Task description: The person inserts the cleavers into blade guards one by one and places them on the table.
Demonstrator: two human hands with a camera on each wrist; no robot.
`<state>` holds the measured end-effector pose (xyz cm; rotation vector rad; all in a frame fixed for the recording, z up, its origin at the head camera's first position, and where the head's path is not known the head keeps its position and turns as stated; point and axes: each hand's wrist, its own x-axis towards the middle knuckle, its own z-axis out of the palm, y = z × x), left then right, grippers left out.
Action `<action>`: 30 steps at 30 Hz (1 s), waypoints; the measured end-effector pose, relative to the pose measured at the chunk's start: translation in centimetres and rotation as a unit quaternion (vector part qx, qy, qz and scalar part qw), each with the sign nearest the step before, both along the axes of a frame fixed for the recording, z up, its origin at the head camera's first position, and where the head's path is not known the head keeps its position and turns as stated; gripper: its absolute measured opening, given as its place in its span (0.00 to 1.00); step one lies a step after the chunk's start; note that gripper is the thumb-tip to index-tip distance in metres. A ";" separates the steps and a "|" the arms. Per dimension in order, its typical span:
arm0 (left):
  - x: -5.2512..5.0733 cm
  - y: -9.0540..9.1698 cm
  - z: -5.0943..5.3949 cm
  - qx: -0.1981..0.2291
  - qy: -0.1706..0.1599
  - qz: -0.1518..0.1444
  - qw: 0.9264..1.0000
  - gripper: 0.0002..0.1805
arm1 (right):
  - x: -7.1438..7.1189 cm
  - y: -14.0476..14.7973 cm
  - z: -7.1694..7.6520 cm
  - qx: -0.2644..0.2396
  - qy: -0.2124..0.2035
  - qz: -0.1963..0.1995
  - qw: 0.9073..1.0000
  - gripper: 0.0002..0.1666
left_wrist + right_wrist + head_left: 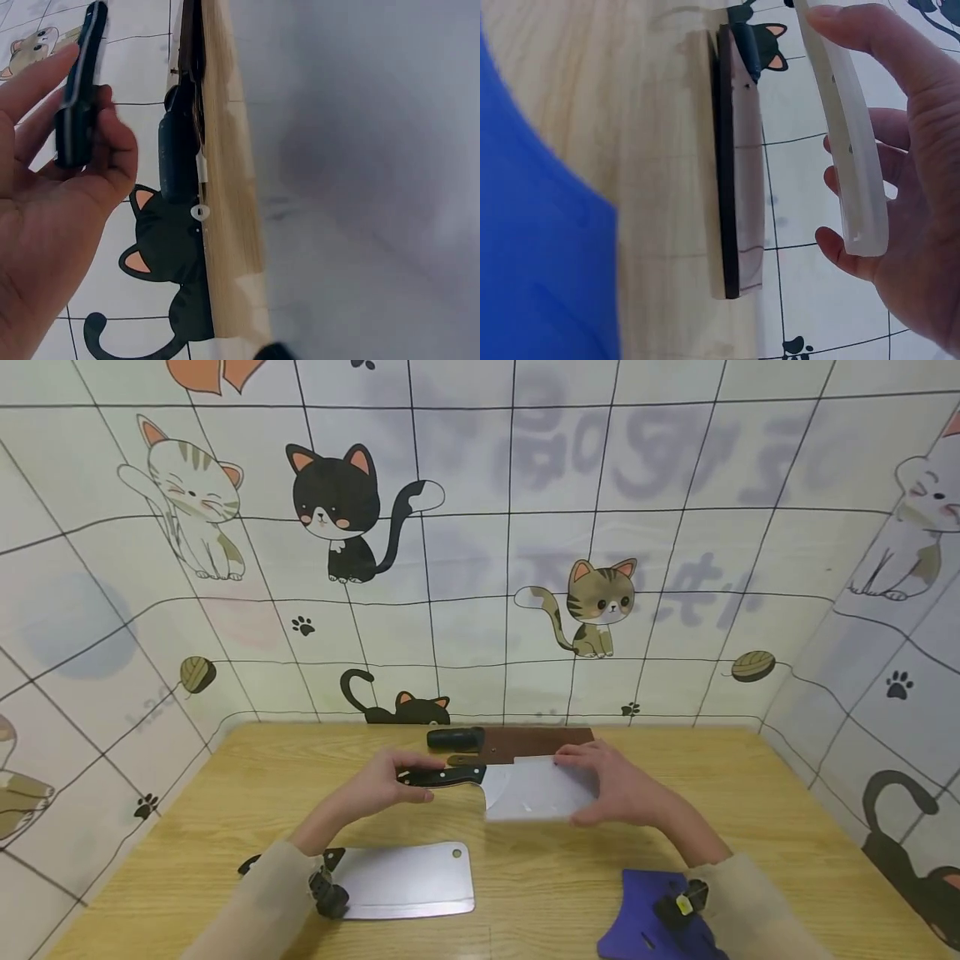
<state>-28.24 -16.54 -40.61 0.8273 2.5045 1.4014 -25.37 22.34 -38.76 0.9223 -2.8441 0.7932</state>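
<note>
My left hand grips the black riveted handle of a cleaver, with thumb and fingers around its end in the left wrist view. The cleaver is held above the table with its broad blade pointing right. My right hand pinches the blade's far end, the thumb on one edge and the fingers on the other. Seen edge-on in the right wrist view, that part is a thick, whitish, translucent blade cover. Behind it lies another knife with a black handle and a brown blade or sheath.
A silver cleaver lies at the front left, its handle partly under my left forearm. At the front right a blue-purple flat piece with slots sits partly beneath my right wrist. A cat-printed sheet rises behind the wooden table.
</note>
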 end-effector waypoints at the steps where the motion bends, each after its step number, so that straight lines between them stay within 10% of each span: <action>1: 0.0 -0.2 -0.1 -0.009 0.005 -0.005 1.000 0.23 | 0.1 0.0 -0.2 0.003 0.002 -0.005 1.000 0.50; 30: 0.8 -0.1 -1.0 -0.111 -0.025 -0.110 0.987 0.28 | 1.4 -0.4 -3.3 0.103 -0.027 -0.020 0.994 0.50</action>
